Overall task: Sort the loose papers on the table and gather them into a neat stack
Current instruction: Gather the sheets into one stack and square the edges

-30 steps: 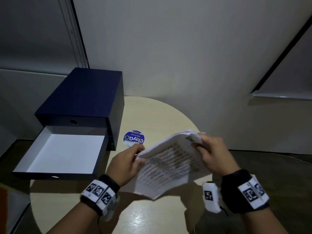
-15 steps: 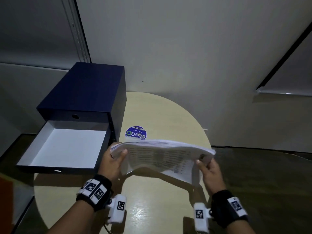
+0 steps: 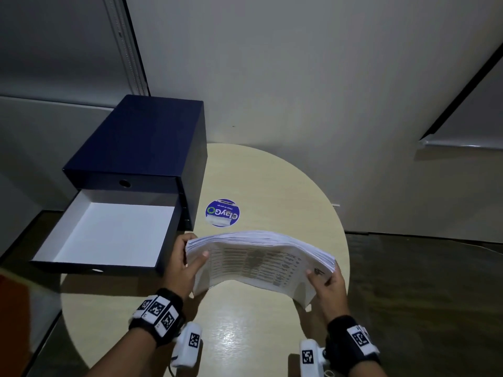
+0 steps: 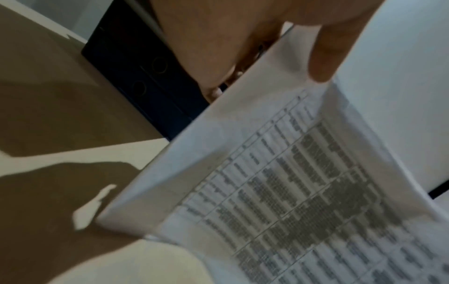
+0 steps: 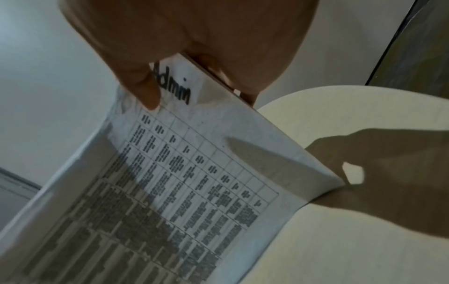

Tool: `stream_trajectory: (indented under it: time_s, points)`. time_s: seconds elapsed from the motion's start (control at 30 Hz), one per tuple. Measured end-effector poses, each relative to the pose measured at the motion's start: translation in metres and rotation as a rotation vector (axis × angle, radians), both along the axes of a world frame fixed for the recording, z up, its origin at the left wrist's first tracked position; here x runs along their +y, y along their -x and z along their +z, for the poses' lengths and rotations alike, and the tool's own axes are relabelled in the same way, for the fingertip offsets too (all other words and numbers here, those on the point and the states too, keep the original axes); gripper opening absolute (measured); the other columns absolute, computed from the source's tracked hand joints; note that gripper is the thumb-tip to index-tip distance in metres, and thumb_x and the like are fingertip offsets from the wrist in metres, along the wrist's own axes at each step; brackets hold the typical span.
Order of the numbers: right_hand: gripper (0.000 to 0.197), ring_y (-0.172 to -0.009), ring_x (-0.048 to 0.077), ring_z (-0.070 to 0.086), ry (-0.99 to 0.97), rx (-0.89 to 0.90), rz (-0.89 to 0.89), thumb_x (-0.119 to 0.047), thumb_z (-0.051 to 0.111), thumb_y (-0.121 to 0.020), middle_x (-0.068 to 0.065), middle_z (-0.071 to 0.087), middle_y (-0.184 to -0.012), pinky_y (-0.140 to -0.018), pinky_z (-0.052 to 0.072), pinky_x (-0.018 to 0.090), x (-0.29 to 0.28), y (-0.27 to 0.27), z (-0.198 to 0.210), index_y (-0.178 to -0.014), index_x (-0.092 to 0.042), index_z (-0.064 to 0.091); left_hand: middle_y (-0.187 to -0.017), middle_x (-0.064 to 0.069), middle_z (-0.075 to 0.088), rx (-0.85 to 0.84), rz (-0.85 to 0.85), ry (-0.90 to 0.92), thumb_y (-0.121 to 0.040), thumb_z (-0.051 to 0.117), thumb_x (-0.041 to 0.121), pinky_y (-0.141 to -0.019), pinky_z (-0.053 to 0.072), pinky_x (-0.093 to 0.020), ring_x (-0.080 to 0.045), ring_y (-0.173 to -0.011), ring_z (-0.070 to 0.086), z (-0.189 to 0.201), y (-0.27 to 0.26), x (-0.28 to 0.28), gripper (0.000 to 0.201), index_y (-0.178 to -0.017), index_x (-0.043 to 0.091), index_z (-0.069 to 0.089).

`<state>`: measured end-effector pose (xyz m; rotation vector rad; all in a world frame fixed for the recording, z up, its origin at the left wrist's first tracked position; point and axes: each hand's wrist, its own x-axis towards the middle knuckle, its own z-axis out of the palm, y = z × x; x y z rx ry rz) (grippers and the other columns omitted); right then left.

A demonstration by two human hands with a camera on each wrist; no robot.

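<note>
A thick stack of printed papers [image 3: 258, 259] stands on its long edge on the round beige table [image 3: 272, 180], bowed upward in the middle. My left hand [image 3: 187, 257] grips its left end, thumb on the printed face. My right hand [image 3: 326, 278] grips the right end, thumb near the handwritten word. The left wrist view shows the papers [image 4: 279, 182] pinched by the left hand [image 4: 279, 48]. In the right wrist view the papers [image 5: 194, 182] bear "Admin" beside the thumb of my right hand [image 5: 182, 48].
A dark blue drawer box [image 3: 147, 142] sits at the table's left, its lower drawer [image 3: 109, 232] pulled out, white inside and holding nothing. A round blue sticker [image 3: 222, 213] lies on the table behind the papers. A wall stands close behind.
The stack turned from a tilted, hand-held bundle to standing on its long edge on the table. Both hands slid to its two ends, and its edges look more even.
</note>
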<state>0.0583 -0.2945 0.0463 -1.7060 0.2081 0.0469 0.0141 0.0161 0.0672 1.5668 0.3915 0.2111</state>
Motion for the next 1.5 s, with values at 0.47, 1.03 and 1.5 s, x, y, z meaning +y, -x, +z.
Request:
stream_trajectory:
  time_s: [0.47, 1.03, 1.5]
  points:
    - [0.015, -0.071, 0.007, 0.058, 0.001, -0.144, -0.219, -0.013, 0.068, -0.093, -0.018, 0.061, -0.073, -0.066, 0.046, 0.034, 0.016, -0.010, 0.022, -0.082, -0.012, 0.057, -0.094, -0.001, 0.067, -0.045, 0.149, -0.075, -0.096, 0.058, 0.015, -0.070, 0.043, -0.027, -0.013, -0.085, 0.058, 0.010, -0.012, -0.005, 0.010, -0.088, 0.015, 0.064]
    - [0.028, -0.080, -0.007, 0.061, -0.042, -0.168, -0.054, -0.006, 0.069, -0.090, -0.003, 0.061, -0.102, -0.068, 0.051, 0.025, 0.003, -0.006, 0.018, -0.113, -0.014, 0.056, -0.095, 0.010, 0.066, -0.154, 0.063, 0.033, -0.077, 0.061, 0.047, -0.071, 0.049, -0.022, -0.003, -0.083, 0.062, 0.001, -0.004, 0.003, 0.045, -0.107, 0.013, 0.060]
    - [0.035, -0.086, 0.021, 0.068, -0.020, 0.035, -0.044, 0.026, 0.049, -0.083, 0.009, 0.067, -0.085, -0.066, 0.054, 0.021, 0.006, -0.009, -0.005, -0.098, -0.004, 0.061, -0.073, -0.012, 0.058, 0.117, -0.057, -0.104, -0.067, 0.063, -0.004, -0.062, 0.043, -0.030, -0.024, -0.071, 0.054, -0.002, -0.017, 0.004, 0.015, -0.076, 0.000, 0.052]
